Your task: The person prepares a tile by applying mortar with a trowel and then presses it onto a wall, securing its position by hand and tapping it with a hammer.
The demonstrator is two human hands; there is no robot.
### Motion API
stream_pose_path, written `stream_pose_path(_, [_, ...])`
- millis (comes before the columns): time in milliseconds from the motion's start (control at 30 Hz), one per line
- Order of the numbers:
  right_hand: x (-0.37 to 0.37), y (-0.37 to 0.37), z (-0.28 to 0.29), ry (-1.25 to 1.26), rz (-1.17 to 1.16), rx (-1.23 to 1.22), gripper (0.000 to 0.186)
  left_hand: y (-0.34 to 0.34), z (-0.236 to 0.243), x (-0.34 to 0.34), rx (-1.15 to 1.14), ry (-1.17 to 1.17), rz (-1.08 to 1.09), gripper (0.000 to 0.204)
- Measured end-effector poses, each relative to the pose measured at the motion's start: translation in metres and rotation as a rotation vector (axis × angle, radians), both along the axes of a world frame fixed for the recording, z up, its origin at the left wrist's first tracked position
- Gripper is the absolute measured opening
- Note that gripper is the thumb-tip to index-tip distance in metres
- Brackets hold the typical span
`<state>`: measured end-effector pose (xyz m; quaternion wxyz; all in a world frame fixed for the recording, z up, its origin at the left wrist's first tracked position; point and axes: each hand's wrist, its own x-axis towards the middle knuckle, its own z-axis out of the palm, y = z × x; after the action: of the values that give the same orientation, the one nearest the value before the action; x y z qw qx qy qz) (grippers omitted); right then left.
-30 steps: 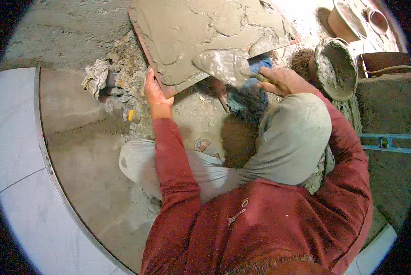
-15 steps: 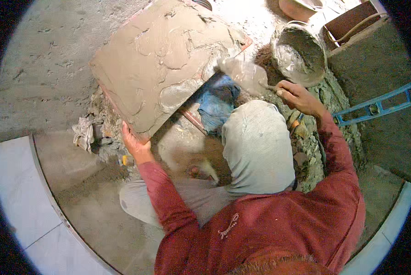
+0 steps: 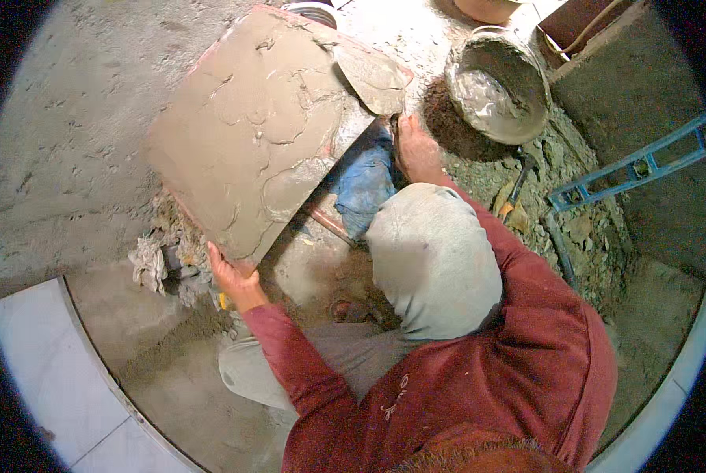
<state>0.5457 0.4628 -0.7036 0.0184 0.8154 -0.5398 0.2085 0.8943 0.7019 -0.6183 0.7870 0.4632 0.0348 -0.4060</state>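
— Left hand (image 3: 231, 276) clamped on the near edge of the big square tile (image 3: 254, 134), fingers curled under that edge, thumb on the mortar-coated face. Right hand (image 3: 416, 150) closed round the handle of the trowel (image 3: 373, 75), blade laid flat on the tile's far right corner.

— Tile itself?

— Propped at a tilt, far and left of centre, near edge resting by the rubble (image 3: 168, 252) and lifted off the floor (image 3: 61, 142). Whole upper face smeared with grey mortar, ridged and swirled.

— Changed since half a second ago?

— Shifted in the view toward the upper middle; same tilt, same grip at the near edge. Trowel moved: earlier off the tile's right edge, between tile and bucket, now up on the far right corner of the tile. Right hand drawn in closer to the tile's right edge. A second ago, trowel lower down, at the tile's near right side.

— Around them?

— Bucket (image 3: 499, 87) of wet mortar to the far right, just beyond the right hand, not touching it. Blue cloth (image 3: 365, 185) under the tile's right edge, beside the right wrist. Grey-trousered knee (image 3: 436, 260) raised in the middle, red sleeves on both arms. Blue metal frame (image 3: 629, 169) at the right, well apart from the hands. White floor tiles (image 3: 46, 370) already laid at the near left.
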Motion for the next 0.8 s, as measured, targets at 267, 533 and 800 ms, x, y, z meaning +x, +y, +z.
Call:
stream_pose_path(267, [-0.039, 0.028, -0.016, -0.026, 0.096, 0.046, 0.028, 0.0, 0.012, -0.007, 0.104, -0.062, 0.024, 0.05])
stream_pose_path(533, [-0.174, 0.082, 0.038, 0.234, 0.143, 0.292, 0.036, -0.006, 0.007, -0.006, 0.028, -0.017, -0.04, 0.051])
stream_pose_path(800, [-0.209, 0.007, 0.138, 0.363, -0.23, 0.15, 0.038, 0.0, 0.023, -0.018, 0.089, -0.015, 0.034, 0.049])
